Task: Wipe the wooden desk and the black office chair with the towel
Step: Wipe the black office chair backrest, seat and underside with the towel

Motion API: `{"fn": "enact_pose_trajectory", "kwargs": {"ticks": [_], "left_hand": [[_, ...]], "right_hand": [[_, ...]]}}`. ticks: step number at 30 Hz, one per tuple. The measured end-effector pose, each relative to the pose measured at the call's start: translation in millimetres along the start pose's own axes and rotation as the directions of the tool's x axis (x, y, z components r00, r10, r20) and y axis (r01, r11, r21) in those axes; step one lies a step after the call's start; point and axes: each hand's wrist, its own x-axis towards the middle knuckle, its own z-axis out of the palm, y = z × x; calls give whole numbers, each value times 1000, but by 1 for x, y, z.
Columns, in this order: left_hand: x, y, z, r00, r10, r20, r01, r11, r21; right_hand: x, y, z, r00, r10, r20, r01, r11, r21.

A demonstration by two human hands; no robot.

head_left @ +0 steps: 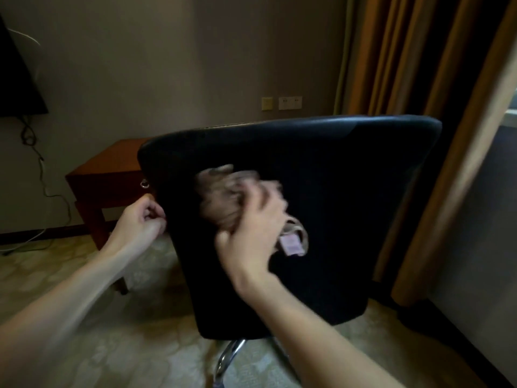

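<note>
2 forearms (84, 289) reach forward. Right hand (251, 228) presses the bunched towel (223, 197) against the black office chair (335, 191) backrest, fingers curled on it, blurred. Left hand (140, 222) fingers clamp the backrest's left edge. Wooden desk (112, 169) stands behind, left.

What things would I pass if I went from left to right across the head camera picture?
Black television → dangling cable → wooden desk → left hand → right hand holding the towel → orange curtain. The black chair spreads too wide to place.
</note>
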Motion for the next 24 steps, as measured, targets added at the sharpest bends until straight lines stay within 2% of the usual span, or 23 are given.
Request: {"fn": "enact_pose_trajectory", "kwargs": {"ticks": [2, 4, 7, 10, 12, 14, 18, 21, 24], "left_hand": [[5, 0, -10, 1000, -2, 31, 1, 999, 32], [5, 3, -18, 999, -19, 38, 14, 993, 120], [4, 11, -24, 999, -23, 43, 15, 985, 173], [3, 19, -23, 997, -22, 72, 11, 988, 155], [1, 20, -22, 996, -32, 81, 22, 991, 128], [-2, 19, -22, 997, -27, 77, 19, 995, 96], [-6, 16, -21, 995, -9, 104, 5, 999, 37], [-7, 15, -14, 992, 8, 125, -11, 1000, 22], [-9, 11, -4, 993, 44, 111, -42, 999, -21]], "right_hand": [[-19, -12, 11, 933, -233, 274, 259, 964, -63], [-25, -5, 6, 891, -287, 353, 345, 932, -112], [-20, 19, -29, 944, -246, 220, 287, 942, -174], [3, 55, -78, 982, -158, -106, 143, 980, -142], [26, 76, -109, 952, -56, -300, 30, 995, -92], [47, 90, -129, 907, 57, -417, -70, 997, -14], [67, 92, -117, 858, 283, -429, -219, 957, 192], [52, 67, -74, 816, 400, -417, -323, 914, 244], [13, 36, -26, 872, 396, -289, -350, 916, 198]]}}
